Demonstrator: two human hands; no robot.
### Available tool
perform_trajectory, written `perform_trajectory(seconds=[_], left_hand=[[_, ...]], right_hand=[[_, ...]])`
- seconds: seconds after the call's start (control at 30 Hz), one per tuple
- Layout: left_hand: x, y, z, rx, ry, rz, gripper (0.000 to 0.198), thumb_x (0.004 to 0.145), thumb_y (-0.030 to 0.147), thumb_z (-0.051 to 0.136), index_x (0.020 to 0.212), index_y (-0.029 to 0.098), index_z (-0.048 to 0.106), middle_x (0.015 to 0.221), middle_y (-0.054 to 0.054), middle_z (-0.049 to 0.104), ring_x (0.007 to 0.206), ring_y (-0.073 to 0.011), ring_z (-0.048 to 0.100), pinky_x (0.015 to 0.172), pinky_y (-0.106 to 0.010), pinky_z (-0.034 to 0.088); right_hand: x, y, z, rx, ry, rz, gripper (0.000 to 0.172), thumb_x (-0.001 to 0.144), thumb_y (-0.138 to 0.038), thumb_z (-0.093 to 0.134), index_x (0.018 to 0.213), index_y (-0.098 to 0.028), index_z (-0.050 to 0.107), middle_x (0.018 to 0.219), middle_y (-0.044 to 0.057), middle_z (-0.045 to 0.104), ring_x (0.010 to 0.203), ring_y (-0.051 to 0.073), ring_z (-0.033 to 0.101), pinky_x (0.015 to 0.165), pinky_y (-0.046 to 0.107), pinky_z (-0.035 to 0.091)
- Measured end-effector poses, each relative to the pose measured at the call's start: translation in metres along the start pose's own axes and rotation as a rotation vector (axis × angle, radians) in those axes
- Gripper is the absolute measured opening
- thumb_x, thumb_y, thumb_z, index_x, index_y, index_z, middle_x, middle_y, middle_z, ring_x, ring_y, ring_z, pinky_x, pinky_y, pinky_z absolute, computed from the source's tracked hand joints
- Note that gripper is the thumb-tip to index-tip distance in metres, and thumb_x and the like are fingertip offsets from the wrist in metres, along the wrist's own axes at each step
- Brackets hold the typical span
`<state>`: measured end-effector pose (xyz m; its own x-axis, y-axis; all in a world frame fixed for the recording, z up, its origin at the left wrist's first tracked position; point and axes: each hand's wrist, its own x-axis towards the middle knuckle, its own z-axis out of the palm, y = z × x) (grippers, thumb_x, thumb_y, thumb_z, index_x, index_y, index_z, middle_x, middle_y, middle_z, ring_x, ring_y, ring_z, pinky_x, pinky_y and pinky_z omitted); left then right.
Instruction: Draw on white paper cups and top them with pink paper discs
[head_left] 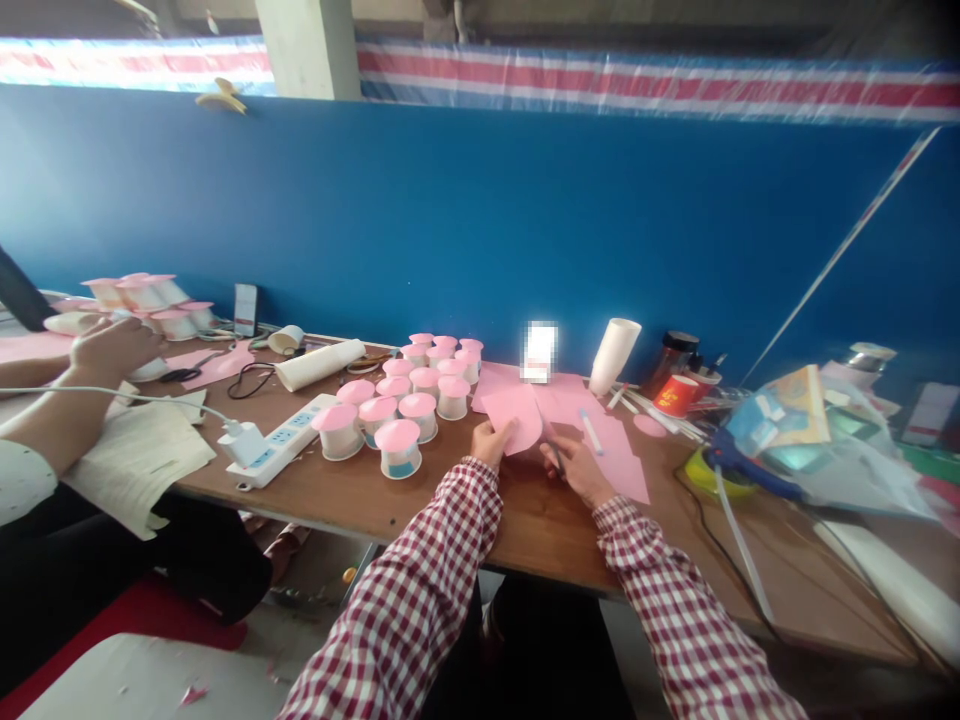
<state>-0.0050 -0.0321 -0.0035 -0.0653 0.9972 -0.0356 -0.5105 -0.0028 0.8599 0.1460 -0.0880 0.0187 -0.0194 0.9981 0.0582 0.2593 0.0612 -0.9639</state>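
My left hand is closed on the lower left edge of a pink paper sheet, which has a rounded right side. At that rounded edge, my right hand grips dark-handled scissors; their blades are hard to make out against the paper. More pink paper lies flat behind and to the right, with a pale glue stick on it. Left of my hands stand several white paper cups topped with pink discs.
A power strip and a stack of cups lie to the left, near a co-worker's hand. Upright stacked cups, a red cup, a blue glue gun and a plastic bag are at right.
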Motion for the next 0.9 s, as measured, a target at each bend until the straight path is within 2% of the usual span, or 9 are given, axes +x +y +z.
perform_trajectory(seconds=[0.1, 0.2, 0.33, 0.4, 0.5, 0.7, 0.9], left_hand=[[-0.005, 0.005, 0.003, -0.015, -0.058, -0.016, 0.05, 0.052, 0.041, 0.084, 0.082, 0.005, 0.069, 0.08, -0.015, 0.072, 0.073, -0.021, 0.068, 0.072, -0.033, 0.055], [-0.014, 0.012, 0.005, -0.015, -0.137, -0.057, 0.055, 0.051, 0.042, 0.084, 0.09, 0.006, 0.068, 0.088, -0.016, 0.071, 0.073, -0.0212, 0.067, 0.065, -0.032, 0.056], [-0.026, 0.017, 0.007, 0.003, -0.353, -0.152, 0.062, 0.05, 0.035, 0.086, 0.102, 0.011, 0.062, 0.092, -0.014, 0.07, 0.072, -0.0194, 0.066, 0.057, -0.027, 0.053], [-0.028, 0.014, 0.007, 0.022, -0.399, -0.158, 0.066, 0.049, 0.032, 0.087, 0.106, 0.013, 0.059, 0.088, -0.011, 0.069, 0.068, -0.0174, 0.066, 0.055, -0.026, 0.052], [-0.025, 0.005, 0.008, -0.001, -0.311, -0.079, 0.065, 0.048, 0.031, 0.087, 0.104, 0.014, 0.057, 0.088, -0.009, 0.069, 0.066, -0.0161, 0.065, 0.057, -0.027, 0.054], [-0.017, -0.007, 0.007, -0.019, -0.185, -0.034, 0.053, 0.051, 0.036, 0.085, 0.089, 0.01, 0.06, 0.077, -0.007, 0.068, 0.058, -0.013, 0.062, 0.052, -0.025, 0.052], [-0.016, -0.012, 0.007, -0.026, -0.169, -0.025, 0.062, 0.049, 0.033, 0.087, 0.099, 0.011, 0.059, 0.086, -0.01, 0.069, 0.067, -0.0171, 0.065, 0.057, -0.029, 0.056]], right_hand=[[0.0, 0.0, 0.0, 0.001, 0.0, -0.018, 0.057, 0.066, -0.062, 0.066, 0.091, -0.012, 0.066, 0.059, 0.001, 0.059, 0.049, 0.012, 0.054, 0.044, 0.023, 0.039], [-0.001, 0.0, 0.0, -0.001, 0.009, -0.047, 0.053, 0.069, -0.062, 0.064, 0.088, -0.012, 0.066, 0.059, 0.001, 0.059, 0.05, 0.012, 0.053, 0.046, 0.023, 0.04], [0.0, 0.001, 0.001, -0.005, 0.031, -0.083, 0.051, 0.071, -0.061, 0.062, 0.088, -0.013, 0.066, 0.06, 0.002, 0.06, 0.051, 0.013, 0.053, 0.047, 0.025, 0.041], [0.002, 0.002, 0.002, -0.003, 0.037, -0.102, 0.051, 0.072, -0.06, 0.061, 0.09, -0.013, 0.067, 0.066, 0.003, 0.062, 0.053, 0.013, 0.054, 0.049, 0.026, 0.044], [0.003, 0.003, 0.004, -0.003, 0.044, -0.118, 0.049, 0.075, -0.058, 0.06, 0.092, -0.013, 0.067, 0.073, 0.006, 0.065, 0.054, 0.013, 0.055, 0.052, 0.027, 0.047], [0.003, 0.003, 0.007, -0.032, 0.056, -0.158, 0.045, 0.074, -0.055, 0.062, 0.088, -0.013, 0.068, 0.065, 0.003, 0.064, 0.052, 0.015, 0.055, 0.052, 0.028, 0.048], [0.005, 0.008, 0.009, -0.03, 0.053, -0.204, 0.041, 0.074, -0.053, 0.063, 0.086, -0.014, 0.068, 0.069, 0.005, 0.067, 0.054, 0.017, 0.059, 0.052, 0.029, 0.05]])
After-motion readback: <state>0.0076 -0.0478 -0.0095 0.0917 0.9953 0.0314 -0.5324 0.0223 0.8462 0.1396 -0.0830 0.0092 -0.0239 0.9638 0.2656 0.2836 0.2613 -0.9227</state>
